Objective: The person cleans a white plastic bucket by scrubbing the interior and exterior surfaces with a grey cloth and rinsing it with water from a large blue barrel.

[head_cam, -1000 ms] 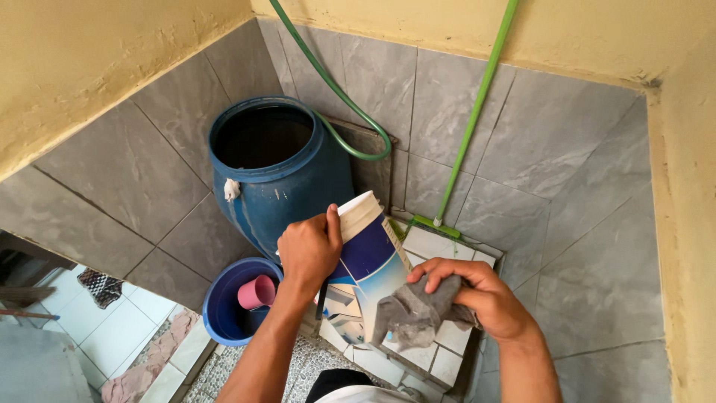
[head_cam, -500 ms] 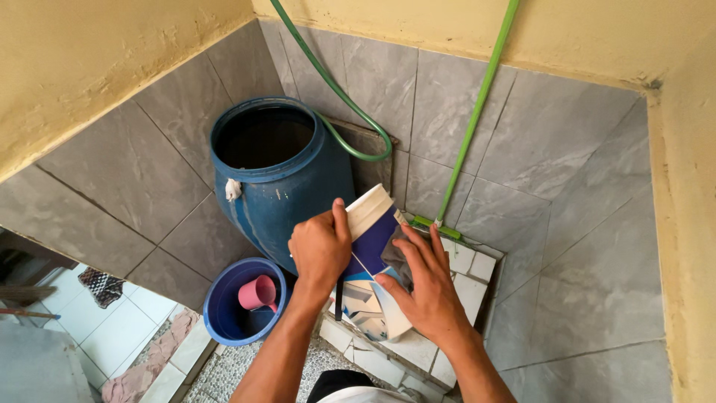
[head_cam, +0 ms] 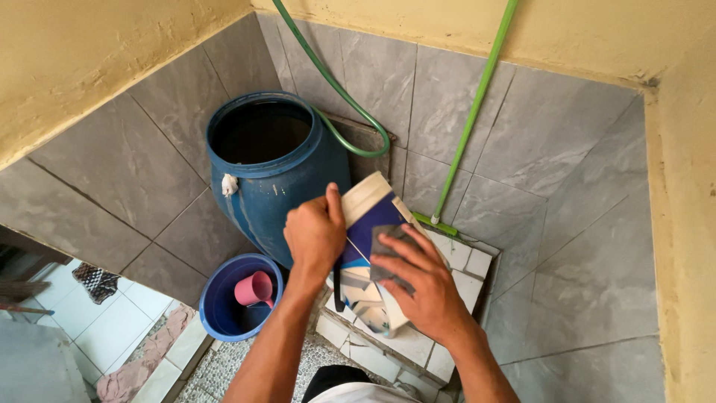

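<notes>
In the head view, our left hand [head_cam: 315,233] was wrapped around the rim side of a white and blue plastic bucket [head_cam: 367,224], tilted over a tiled ledge [head_cam: 455,257]. Our right hand [head_cam: 418,287], fingers spread flat, pressed a grey rag [head_cam: 388,242] onto its side. A blue drum [head_cam: 261,175] stood at ten o'clock, and a blue basin [head_cam: 220,302] holding a pink cup [head_cam: 253,289] at eight.

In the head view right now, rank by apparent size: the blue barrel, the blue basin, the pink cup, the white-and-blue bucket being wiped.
1. blue barrel
2. white-and-blue bucket and blue basin: similar, and the bucket is nearer and partly covered by the hands, so unranked
3. pink cup
</notes>
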